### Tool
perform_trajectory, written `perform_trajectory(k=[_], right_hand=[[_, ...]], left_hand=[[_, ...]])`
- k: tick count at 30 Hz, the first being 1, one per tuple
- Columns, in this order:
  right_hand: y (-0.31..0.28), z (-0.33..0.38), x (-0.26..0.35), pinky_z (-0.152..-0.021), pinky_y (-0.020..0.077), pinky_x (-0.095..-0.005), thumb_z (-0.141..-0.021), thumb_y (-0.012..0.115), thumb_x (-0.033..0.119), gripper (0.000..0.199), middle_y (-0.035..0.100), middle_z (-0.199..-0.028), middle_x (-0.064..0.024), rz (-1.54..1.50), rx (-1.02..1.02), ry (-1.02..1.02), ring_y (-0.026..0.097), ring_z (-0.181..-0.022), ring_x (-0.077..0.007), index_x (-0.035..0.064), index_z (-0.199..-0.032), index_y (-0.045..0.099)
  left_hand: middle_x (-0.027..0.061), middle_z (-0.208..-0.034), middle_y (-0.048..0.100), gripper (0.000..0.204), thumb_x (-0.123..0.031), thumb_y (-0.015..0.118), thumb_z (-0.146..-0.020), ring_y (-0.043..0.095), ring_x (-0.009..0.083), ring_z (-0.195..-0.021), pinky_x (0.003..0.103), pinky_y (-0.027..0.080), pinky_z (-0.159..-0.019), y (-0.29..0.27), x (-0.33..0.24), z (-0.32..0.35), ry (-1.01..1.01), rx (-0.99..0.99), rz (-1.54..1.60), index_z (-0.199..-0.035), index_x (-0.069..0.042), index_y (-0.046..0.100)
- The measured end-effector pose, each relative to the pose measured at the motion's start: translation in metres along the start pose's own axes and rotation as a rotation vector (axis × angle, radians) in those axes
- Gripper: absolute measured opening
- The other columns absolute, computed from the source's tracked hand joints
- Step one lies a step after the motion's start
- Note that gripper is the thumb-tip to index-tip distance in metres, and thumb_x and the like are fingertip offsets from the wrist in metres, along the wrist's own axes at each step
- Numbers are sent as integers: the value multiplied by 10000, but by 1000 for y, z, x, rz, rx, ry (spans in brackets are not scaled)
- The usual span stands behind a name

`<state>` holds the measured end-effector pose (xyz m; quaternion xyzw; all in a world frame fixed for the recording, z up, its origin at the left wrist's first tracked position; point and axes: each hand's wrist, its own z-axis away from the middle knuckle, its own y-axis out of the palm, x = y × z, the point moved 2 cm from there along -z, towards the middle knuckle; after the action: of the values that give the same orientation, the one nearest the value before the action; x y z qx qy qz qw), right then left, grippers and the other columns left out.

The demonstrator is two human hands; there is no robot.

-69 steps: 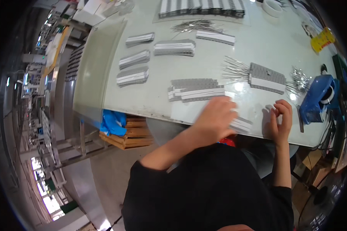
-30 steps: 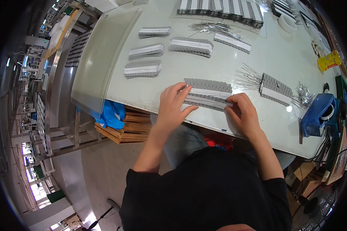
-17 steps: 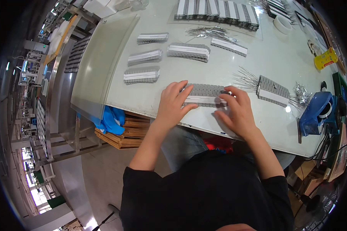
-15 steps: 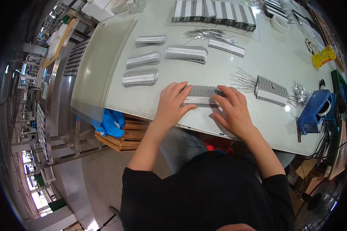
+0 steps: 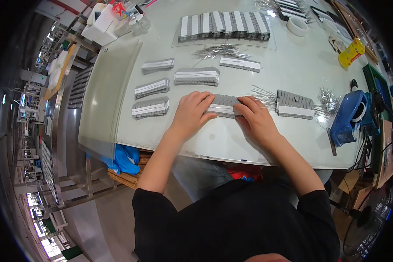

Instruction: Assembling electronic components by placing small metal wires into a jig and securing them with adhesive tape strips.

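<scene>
A flat grey segmented strip with a white band (image 5: pixel 225 105) lies between my hands near the table's front edge. My left hand (image 5: pixel 192 110) grips its left end, with the thumb on the near side and the fingers on the far side. At the right end my right hand (image 5: pixel 256 118) has its fingers bent over the strip; its thumb is mostly hidden. Just right of that hand sits a stack of similar strips (image 5: pixel 295 105), with thin silvery wires (image 5: pixel 265 97) fanning out at its left.
Three small strip bundles (image 5: pixel 150 108) stand in a column at left, beside a larger bundle (image 5: pixel 197 76). Loose wires (image 5: pixel 220 51) and a long row of stacks (image 5: pixel 222 26) lie farther back. A blue tape dispenser (image 5: pixel 349 118) stands right; a glass sheet (image 5: pixel 105 96) overhangs the left edge.
My right hand's fingers have come down and curled closer onto the strip's right end. My left hand keeps its hold. The whole view has shifted, showing more of the table's back left.
</scene>
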<state>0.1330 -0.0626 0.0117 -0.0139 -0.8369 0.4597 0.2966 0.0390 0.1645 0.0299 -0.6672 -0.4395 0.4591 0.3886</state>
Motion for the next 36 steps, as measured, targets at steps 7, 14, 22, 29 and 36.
perform_trajectory(k=[7,14,22,29,36], right_hand=[[19,-26,11,-1050,450,-464,-878,689,132,324,575,-1317,-146,6,-10,-48,526,-1274,-364,76,-1184,595],[44,-54,22,-1011,479,-447,-864,696,109,308,591,-1285,-150,7,-45,-100,544,-1236,-358,62,-1154,603],[40,-47,19,-1068,430,-489,-864,656,154,354,540,-1382,-194,77,-129,-127,504,-1308,-390,54,-1201,619],[-65,56,-8,-925,523,-431,-732,761,9,391,680,-1166,-130,-99,-249,-192,645,-1097,-341,75,-1105,666],[-132,76,-77,-1045,483,-445,-774,708,8,488,634,-1269,-127,298,-91,102,577,-1231,-352,47,-1244,582]], left_hand=[[79,-1266,595,548,-316,752,-839,538,301,-1187,459,432,-972,-15,16,6,23,-64,-89,-1309,-78,601],[108,-1359,574,518,-275,759,-869,515,340,-1263,467,416,-1040,-30,19,23,-60,-123,-169,-1327,-84,609],[106,-1250,621,401,-166,775,-819,560,348,-1176,487,433,-981,-16,-26,31,45,-211,-17,-1190,-64,662],[128,-1109,674,342,-76,765,-801,636,349,-1019,467,484,-887,13,-103,36,199,-213,293,-1131,-53,675],[100,-1067,686,281,-54,754,-803,642,316,-979,434,496,-863,48,-151,-1,179,-144,483,-1076,-50,687]])
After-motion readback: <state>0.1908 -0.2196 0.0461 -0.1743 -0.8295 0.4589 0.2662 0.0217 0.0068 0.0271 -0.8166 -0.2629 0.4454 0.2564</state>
